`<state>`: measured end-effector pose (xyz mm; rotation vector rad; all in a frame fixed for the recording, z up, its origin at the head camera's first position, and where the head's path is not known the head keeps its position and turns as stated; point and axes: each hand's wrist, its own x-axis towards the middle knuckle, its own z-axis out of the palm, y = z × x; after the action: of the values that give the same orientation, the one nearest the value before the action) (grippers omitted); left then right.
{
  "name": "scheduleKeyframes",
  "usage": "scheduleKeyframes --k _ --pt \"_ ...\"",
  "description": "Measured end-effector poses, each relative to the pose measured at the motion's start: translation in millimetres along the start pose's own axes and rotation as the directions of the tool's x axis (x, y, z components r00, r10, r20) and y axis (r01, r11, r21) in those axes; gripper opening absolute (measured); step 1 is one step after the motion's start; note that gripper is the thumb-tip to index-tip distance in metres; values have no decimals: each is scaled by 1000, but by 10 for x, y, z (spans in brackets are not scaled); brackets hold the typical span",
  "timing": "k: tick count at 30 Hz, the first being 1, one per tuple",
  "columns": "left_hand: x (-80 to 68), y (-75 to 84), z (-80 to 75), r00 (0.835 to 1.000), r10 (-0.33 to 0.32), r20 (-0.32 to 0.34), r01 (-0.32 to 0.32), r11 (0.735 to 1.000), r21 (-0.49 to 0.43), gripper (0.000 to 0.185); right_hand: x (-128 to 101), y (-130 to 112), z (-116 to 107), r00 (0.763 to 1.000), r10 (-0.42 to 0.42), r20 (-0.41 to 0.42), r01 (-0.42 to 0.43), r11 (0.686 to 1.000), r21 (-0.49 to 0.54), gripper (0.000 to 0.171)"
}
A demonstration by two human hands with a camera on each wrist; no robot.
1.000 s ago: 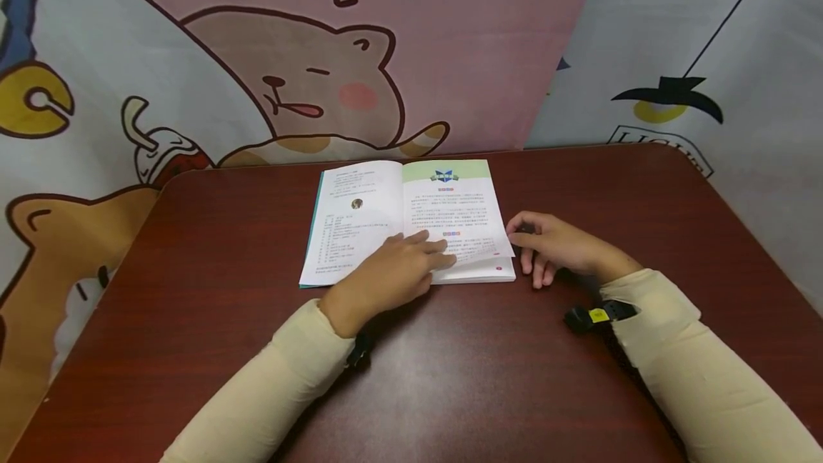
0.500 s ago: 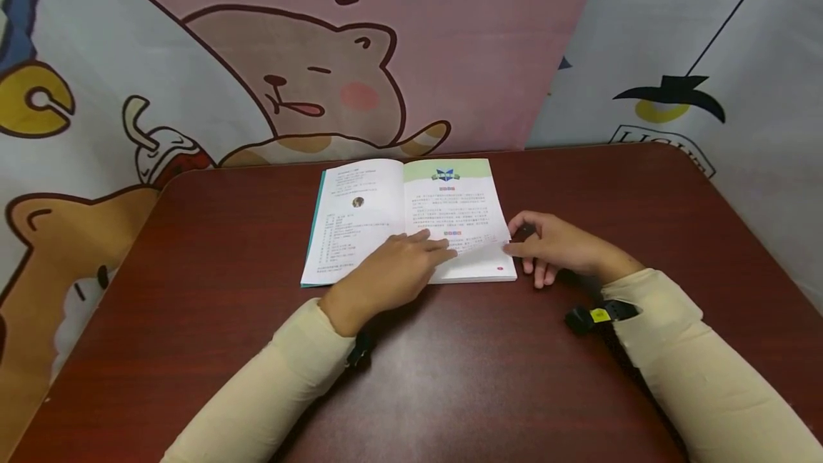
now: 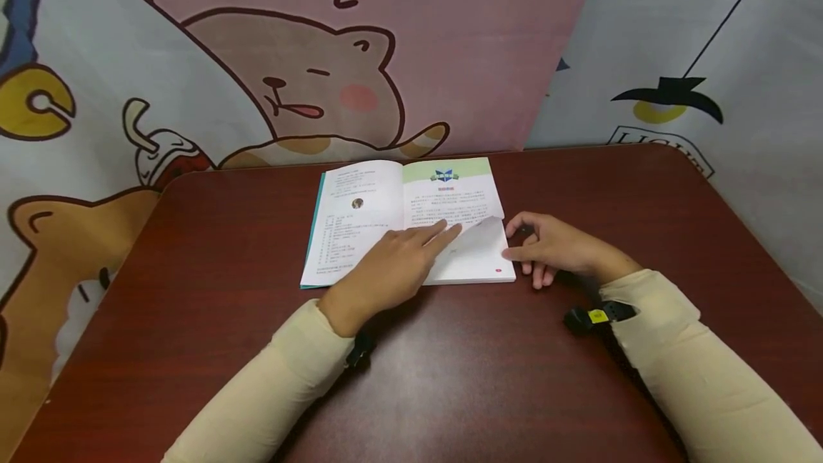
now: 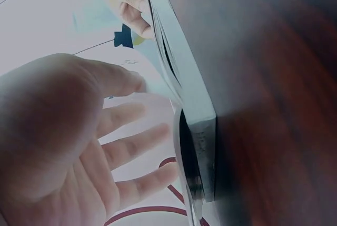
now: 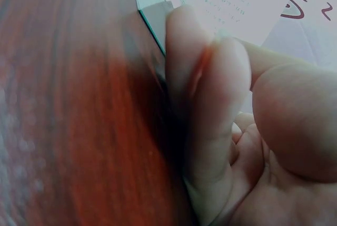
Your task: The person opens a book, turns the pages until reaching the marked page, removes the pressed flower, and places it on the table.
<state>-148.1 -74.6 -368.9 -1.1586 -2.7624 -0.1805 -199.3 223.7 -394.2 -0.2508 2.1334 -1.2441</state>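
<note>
An open book lies flat on the dark red table. My left hand rests on it with straight fingers, the index fingertip under the right-hand page, whose lower corner curls up. My right hand lies on the table beside the book's right edge, fingers loosely curled, thumb against the lower right corner. In the left wrist view the left palm hovers by the book's page block. In the right wrist view the right fingers sit by the book's corner.
A cartoon-printed cloth backdrop hangs behind the table's far edge. The table's rounded corners show at back left and back right. Both cream sleeves reach in from the near edge, each with a black wrist strap.
The right-hand page's lower corner has risen and curled up. My left fingers slid up and right beneath it. The right hand stayed beside the book.
</note>
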Motion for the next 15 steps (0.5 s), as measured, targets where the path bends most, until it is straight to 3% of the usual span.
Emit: scheduleKeyframes --k 5,15 --pt "14 6 -12 1000 -26 -2 26 999 23 74 -10 -9 5 1000 0 -1 0 1000 8 51" --pt "20 -2 -7 999 -51 -6 51 997 55 84 4 -8 4 1000 0 -4 0 1000 2 51"
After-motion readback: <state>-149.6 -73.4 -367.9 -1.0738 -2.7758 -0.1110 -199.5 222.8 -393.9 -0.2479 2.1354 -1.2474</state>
